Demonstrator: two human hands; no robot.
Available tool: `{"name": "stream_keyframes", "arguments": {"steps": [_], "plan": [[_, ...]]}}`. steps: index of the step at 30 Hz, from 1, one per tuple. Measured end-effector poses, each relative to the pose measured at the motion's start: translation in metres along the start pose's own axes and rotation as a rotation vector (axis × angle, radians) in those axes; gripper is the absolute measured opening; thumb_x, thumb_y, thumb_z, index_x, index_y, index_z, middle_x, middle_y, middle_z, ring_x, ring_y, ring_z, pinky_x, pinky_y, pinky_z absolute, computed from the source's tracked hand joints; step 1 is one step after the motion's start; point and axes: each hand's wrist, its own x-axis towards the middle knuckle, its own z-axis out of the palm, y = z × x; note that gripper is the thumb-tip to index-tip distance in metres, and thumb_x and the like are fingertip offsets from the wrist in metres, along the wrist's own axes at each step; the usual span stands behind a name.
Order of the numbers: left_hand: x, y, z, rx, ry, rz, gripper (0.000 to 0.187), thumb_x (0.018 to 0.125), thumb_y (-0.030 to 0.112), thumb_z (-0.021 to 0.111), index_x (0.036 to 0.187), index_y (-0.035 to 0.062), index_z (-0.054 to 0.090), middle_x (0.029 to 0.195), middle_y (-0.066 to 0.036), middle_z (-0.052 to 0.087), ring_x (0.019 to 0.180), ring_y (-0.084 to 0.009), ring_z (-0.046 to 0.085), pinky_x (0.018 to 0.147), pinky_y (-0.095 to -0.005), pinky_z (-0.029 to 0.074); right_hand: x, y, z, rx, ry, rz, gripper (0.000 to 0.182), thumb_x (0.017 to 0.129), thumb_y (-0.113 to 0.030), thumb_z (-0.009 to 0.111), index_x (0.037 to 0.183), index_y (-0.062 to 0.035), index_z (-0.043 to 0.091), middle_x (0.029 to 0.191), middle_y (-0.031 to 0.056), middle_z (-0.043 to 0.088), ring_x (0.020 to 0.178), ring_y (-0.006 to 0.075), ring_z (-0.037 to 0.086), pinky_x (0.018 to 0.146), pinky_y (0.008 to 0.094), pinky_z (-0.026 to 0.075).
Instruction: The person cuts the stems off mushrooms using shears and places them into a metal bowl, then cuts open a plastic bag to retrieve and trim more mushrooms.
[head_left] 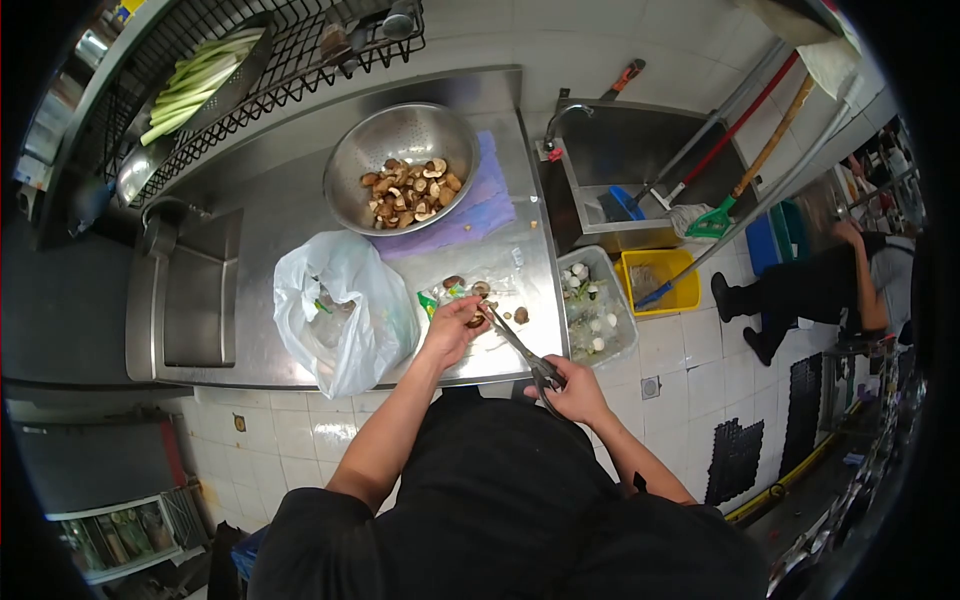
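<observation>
In my right hand (578, 392) is a pair of scissors (528, 360), fingers wrapped round the handles. The blades point up and left to the fingertips of my left hand (452, 330). Those fingers are closed on a brown mushroom (475, 321), mostly hidden by them. Loose mushrooms (521, 315) lie on the steel counter beside a green and white plastic packet (428, 303). Behind my hands a perforated steel colander (345, 170) holds many cut brown mushrooms (410, 195). A white plastic bag (345, 320) stands open to the left of my left hand.
The colander rests on a purple cloth (490, 200). A grey tub (628, 340) with white and green scraps stands right of the counter, next to a yellow bucket (685, 295). Sinks (205, 300) lie at both sides. Another person (830, 285) is at far right.
</observation>
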Motion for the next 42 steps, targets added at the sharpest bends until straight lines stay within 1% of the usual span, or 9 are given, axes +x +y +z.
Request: {"name": "stream_keyframes", "arguments": {"steps": [5,13,15,19,23,27,30,32,42], "plan": [[0.000,-0.004,0.000,0.071,0.072,0.034,0.021,0.098,0.001,0.056,0.117,-0.0078,0.057,0.102,-0.014,0.064,0.090,-0.0223,0.065,0.083,-0.0357,0.057,-0.002,-0.002,0.001,-0.251,0.058,-0.131,0.054,0.075,-0.040,0.082,0.111,-0.0029,0.065,0.074,0.0116,0.065,0.065,0.0281,0.063,0.065,0.0392,0.051],[0.005,0.002,-0.005,0.405,0.187,0.123,0.023,0.097,0.005,0.059,0.117,-0.0067,0.056,0.107,-0.014,0.066,0.089,-0.0242,0.068,0.086,-0.0321,0.058,0.001,0.001,-0.002,-0.164,0.062,0.021,0.061,0.075,-0.043,0.084,0.114,-0.0014,0.064,0.080,0.0122,0.068,0.067,0.0247,0.064,0.064,0.0366,0.052],[-0.015,0.032,0.012,0.342,0.040,0.033,0.027,0.097,0.006,0.059,0.120,-0.0063,0.052,0.110,-0.016,0.065,0.098,-0.0283,0.069,0.094,-0.0351,0.058,0.002,0.002,-0.005,-0.166,0.053,0.048,0.061,0.074,-0.042,0.085,0.114,-0.0006,0.064,0.079,0.0116,0.068,0.065,0.0227,0.063,0.063,0.0352,0.051],[-0.019,0.126,0.060,-0.226,-0.181,0.438,0.039,0.099,0.012,0.058,0.128,-0.0083,0.040,0.108,-0.021,0.064,0.100,-0.0327,0.069,0.096,-0.0389,0.057,0.006,0.006,-0.007,-0.093,0.057,0.052,0.058,0.074,-0.037,0.086,0.112,0.0014,0.064,0.072,0.0086,0.065,0.061,0.0172,0.058,0.060,0.0317,0.049],[-0.011,0.167,0.073,-0.281,-0.002,0.404,0.029,0.101,0.016,0.056,0.119,-0.0057,0.051,0.106,-0.018,0.067,0.095,-0.0290,0.071,0.090,-0.0396,0.059,0.009,0.017,-0.003,-0.073,0.098,0.003,0.054,0.075,-0.035,0.086,0.109,0.0022,0.065,0.067,0.0070,0.063,0.057,0.0150,0.055,0.056,0.0302,0.046],[0.002,0.118,0.049,0.855,-0.205,0.001,0.023,0.099,0.016,0.054,0.096,-0.0019,0.068,0.087,-0.014,0.072,0.069,-0.0206,0.071,0.060,-0.0318,0.058,0.003,0.003,-0.004,-0.080,0.144,-0.024,0.050,0.076,-0.032,0.086,0.105,0.0022,0.066,0.067,0.0062,0.063,0.056,0.0139,0.052,0.055,0.0296,0.044],[0.014,0.044,0.036,1.954,-0.109,0.091,0.022,0.091,0.012,0.058,0.089,-0.0067,0.069,0.103,-0.027,0.068,0.088,-0.0319,0.071,0.075,-0.0393,0.058,0.000,0.010,-0.002,-0.047,0.163,-0.003,0.046,0.076,-0.031,0.086,0.102,0.0017,0.066,0.066,0.0051,0.062,0.055,0.0132,0.050,0.055,0.0294,0.044],[0.031,-0.006,0.022,1.817,0.343,0.542,0.022,0.089,0.013,0.061,0.096,-0.0066,0.067,0.115,-0.028,0.062,0.102,-0.0383,0.064,0.085,-0.0430,0.054,-0.001,0.014,-0.001,0.003,0.152,-0.017,0.045,0.075,-0.030,0.086,0.101,0.0010,0.066,0.066,0.0043,0.062,0.056,0.0127,0.051,0.055,0.0293,0.044],[0.029,-0.002,0.028,1.725,0.193,0.625,0.022,0.085,0.007,0.067,0.105,0.0004,0.062,0.106,-0.023,0.063,0.098,-0.0334,0.063,0.082,-0.0415,0.054,-0.005,0.012,-0.003,-0.047,0.166,-0.031,0.054,0.075,-0.034,0.085,0.111,0.0005,0.065,0.075,0.0097,0.067,0.064,0.0194,0.061,0.062,0.0327,0.050]]}}
